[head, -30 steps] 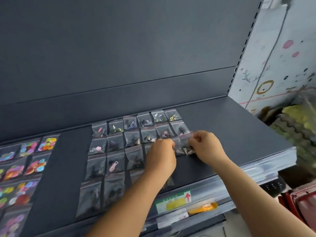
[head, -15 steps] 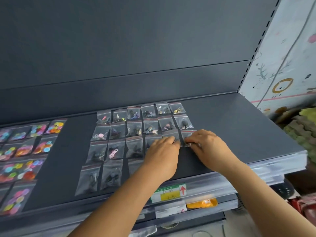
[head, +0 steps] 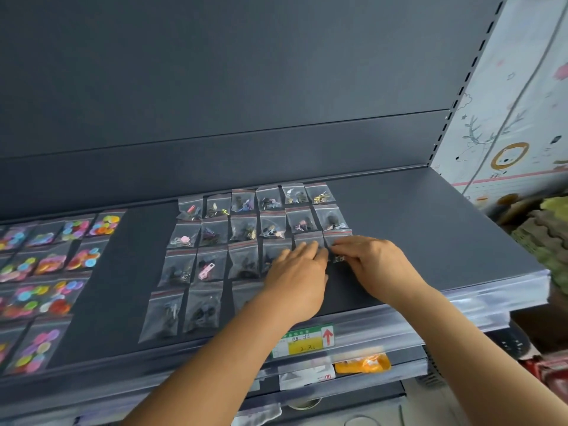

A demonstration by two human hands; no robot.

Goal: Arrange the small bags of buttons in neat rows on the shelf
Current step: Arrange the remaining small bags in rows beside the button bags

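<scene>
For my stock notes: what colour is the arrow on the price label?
Red arrow, on a white patch; head view.

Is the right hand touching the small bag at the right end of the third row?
Touching. The head view shows the right hand with its fingertips pressed on the small bag, covering its lower part on the shelf.

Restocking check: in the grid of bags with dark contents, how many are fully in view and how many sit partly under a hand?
Bags fully in view: 17
Bags partly under a hand: 4
Total: 21 seen
</scene>
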